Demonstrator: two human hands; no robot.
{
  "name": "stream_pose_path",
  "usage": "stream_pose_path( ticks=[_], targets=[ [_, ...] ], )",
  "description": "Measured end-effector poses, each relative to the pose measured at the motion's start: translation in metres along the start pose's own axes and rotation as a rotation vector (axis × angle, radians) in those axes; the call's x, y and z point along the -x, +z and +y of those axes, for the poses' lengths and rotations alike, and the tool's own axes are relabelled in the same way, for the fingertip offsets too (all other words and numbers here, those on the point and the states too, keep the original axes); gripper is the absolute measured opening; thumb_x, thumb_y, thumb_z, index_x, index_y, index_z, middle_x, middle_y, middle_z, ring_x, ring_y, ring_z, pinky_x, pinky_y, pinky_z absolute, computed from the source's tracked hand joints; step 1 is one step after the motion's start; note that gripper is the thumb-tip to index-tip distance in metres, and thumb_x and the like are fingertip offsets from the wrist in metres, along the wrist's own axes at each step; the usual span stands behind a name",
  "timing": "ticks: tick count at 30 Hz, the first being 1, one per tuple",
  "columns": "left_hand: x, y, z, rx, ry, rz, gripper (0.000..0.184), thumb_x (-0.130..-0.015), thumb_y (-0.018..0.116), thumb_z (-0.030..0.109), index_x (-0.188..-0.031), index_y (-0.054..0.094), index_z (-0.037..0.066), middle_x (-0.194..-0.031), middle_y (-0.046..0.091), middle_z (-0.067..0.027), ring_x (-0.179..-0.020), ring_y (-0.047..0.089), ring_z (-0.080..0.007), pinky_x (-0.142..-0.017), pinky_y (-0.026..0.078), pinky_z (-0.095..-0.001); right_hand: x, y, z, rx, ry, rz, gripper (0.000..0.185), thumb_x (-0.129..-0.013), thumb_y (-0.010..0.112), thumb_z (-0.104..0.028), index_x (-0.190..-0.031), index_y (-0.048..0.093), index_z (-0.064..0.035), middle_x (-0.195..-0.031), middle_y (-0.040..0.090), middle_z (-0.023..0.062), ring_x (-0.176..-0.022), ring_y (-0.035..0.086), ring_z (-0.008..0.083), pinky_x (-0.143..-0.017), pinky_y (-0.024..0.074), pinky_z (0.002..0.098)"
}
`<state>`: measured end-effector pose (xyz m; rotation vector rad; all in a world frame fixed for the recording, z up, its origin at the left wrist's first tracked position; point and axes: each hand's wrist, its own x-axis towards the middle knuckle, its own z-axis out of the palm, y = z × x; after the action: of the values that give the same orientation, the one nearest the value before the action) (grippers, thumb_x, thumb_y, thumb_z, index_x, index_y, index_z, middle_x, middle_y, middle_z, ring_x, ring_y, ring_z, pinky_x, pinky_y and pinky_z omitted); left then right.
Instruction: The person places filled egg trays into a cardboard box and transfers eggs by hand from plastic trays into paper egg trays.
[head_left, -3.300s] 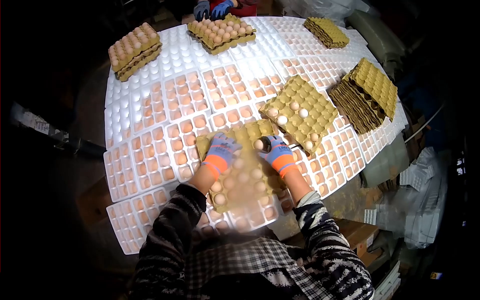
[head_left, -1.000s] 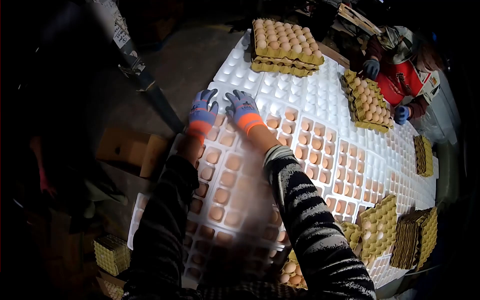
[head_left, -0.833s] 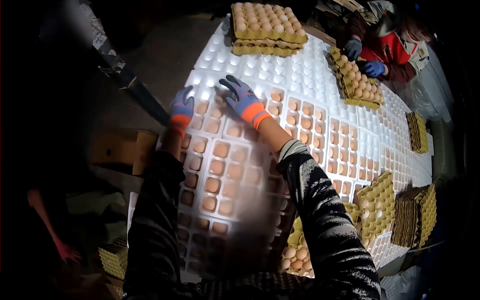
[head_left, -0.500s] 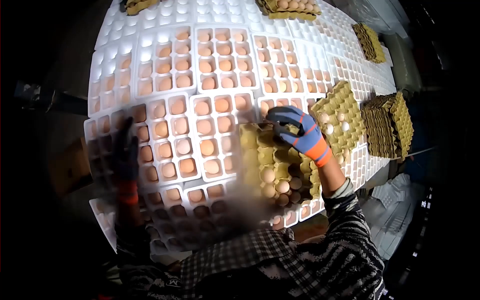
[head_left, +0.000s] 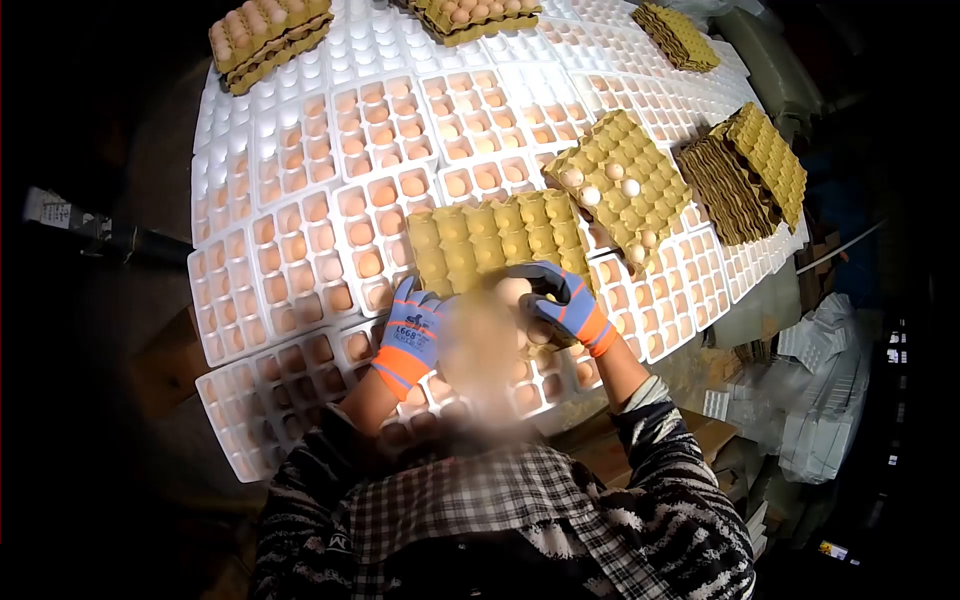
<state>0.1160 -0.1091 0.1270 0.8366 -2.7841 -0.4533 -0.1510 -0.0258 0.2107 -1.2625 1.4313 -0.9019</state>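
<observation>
A yellow-brown pulp egg tray [head_left: 500,240] lies over the white trays in front of me, its far rows bare of eggs. My left hand [head_left: 411,335], in a blue-grey and orange glove, is at its near left edge; a blurred patch hides some of the fingers. At the near right part of the tray, my right hand [head_left: 560,303] has its gloved fingers curled round an egg [head_left: 514,291]. Another egg [head_left: 538,331] shows just below those fingers. Several brown eggs sit in the white plastic trays [head_left: 345,270] around the pulp tray.
A tilted pulp tray [head_left: 640,185] with several eggs lies to the right, beside a tall stack of pulp trays [head_left: 740,180]. Egg-filled stacks [head_left: 265,35] [head_left: 470,20] stand at the far side. A smaller stack [head_left: 677,37] is at the far right.
The view has swung from the table's left part back to the pulp tray. My left hand has come in from the left to its edge, and my right hand now has an egg.
</observation>
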Motion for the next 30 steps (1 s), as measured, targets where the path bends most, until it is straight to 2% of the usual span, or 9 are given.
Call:
stream_pose_path(
  ticks=[3,9,12,17,19,20,23,27,30],
  targets=[
    [0.005,-0.003,0.008,0.028,-0.062,-0.008,0.055,-0.081,0.073,0.043,-0.13,0.064,0.018,-0.114,0.069,-0.0067,-0.118,0.057,-0.0275,-0.12,0.025,-0.051,0.028,0.002,-0.006,-0.213,0.033,0.052,0.047,-0.086,0.076,-0.027,-0.128,0.064,-0.0077,-0.118,0.069,0.0096,-0.11,0.065,0.0205,-0.098,0.0504,0.0349],
    [0.008,-0.021,0.014,0.454,-0.133,0.085,0.048,-0.085,0.071,0.03,-0.128,0.064,0.013,-0.115,0.066,-0.0104,-0.114,0.06,-0.0299,-0.114,0.035,-0.0422,0.034,0.1,0.033,1.314,0.007,-0.212,0.044,-0.083,0.073,-0.045,-0.116,0.069,-0.0175,-0.113,0.061,0.0091,-0.115,0.061,0.0268,-0.096,0.0473,0.0366],
    [0.022,-0.021,0.012,1.023,-0.25,0.323,0.038,-0.083,0.064,0.008,-0.121,0.067,0.009,-0.11,0.059,-0.0133,-0.104,0.058,-0.0311,-0.095,0.049,-0.0358,0.032,0.097,0.023,1.245,-0.021,-0.128,0.044,-0.08,0.075,-0.042,-0.115,0.069,-0.0157,-0.117,0.062,0.0093,-0.114,0.062,0.0272,-0.096,0.049,0.0389],
    [0.039,-0.041,0.066,0.362,-0.234,-0.059,0.038,-0.082,0.071,0.026,-0.118,0.069,0.016,-0.11,0.056,-0.0123,-0.106,0.06,-0.0316,-0.085,0.052,-0.0429,0.061,0.006,0.004,0.179,-0.067,-0.069,0.057,-0.077,0.082,-0.038,-0.127,0.068,-0.0149,-0.125,0.065,0.0115,-0.117,0.062,0.0277,-0.1,0.0502,0.0385],
    [0.036,-0.028,0.066,0.219,-0.257,-0.146,0.04,-0.08,0.074,0.033,-0.115,0.067,0.014,-0.113,0.056,-0.0129,-0.102,0.061,-0.0338,-0.084,0.053,-0.0434,0.067,-0.005,0.0,-0.144,0.025,-0.019,0.061,-0.076,0.077,-0.018,-0.133,0.06,-0.0071,-0.136,0.061,0.0097,-0.125,0.057,0.0212,-0.106,0.0447,0.0364],
    [0.034,-0.024,0.066,0.17,-0.265,-0.193,0.042,-0.08,0.074,0.035,-0.115,0.066,0.014,-0.114,0.056,-0.0134,-0.102,0.061,-0.0346,-0.084,0.053,-0.0438,0.064,-0.007,-0.002,-0.131,-0.1,-0.05,0.063,-0.084,0.076,-0.034,-0.141,0.057,-0.0186,-0.132,0.062,0.0142,-0.121,0.06,0.0313,-0.106,0.0484,0.0391],
    [0.032,-0.02,0.056,0.314,-0.311,-0.183,0.044,-0.081,0.074,0.032,-0.117,0.062,0.01,-0.118,0.059,-0.0137,-0.102,0.062,-0.033,-0.085,0.053,-0.0425,0.054,0.004,-0.022,0.652,-0.015,-0.204,0.054,-0.087,0.071,-0.034,-0.137,0.059,-0.0212,-0.134,0.059,0.016,-0.121,0.06,0.0327,-0.104,0.0495,0.0437],
    [0.023,-0.021,0.039,0.798,-0.375,0.108,0.044,-0.08,0.073,0.008,-0.121,0.061,0.006,-0.124,0.064,-0.0132,-0.107,0.065,-0.0279,-0.088,0.055,-0.0361,0.05,0.055,-0.043,1.348,0.065,-0.256,0.024,-0.084,0.065,-0.024,-0.104,0.072,-0.0124,-0.124,0.057,0.0144,-0.116,0.057,0.0351,-0.092,0.0529,0.0457],
    [0.0,0.014,0.035,0.058,-0.007,0.04,0.05,-0.089,0.066,0.035,-0.132,0.059,0.009,-0.126,0.064,-0.015,-0.12,0.058,-0.03,-0.093,0.05,-0.0431,0.039,0.056,-0.031,1.26,0.128,-0.282,0.03,-0.086,0.064,-0.026,-0.112,0.069,-0.0129,-0.126,0.056,0.0142,-0.117,0.056,0.0355,-0.09,0.0533,0.0461]
  ],
)
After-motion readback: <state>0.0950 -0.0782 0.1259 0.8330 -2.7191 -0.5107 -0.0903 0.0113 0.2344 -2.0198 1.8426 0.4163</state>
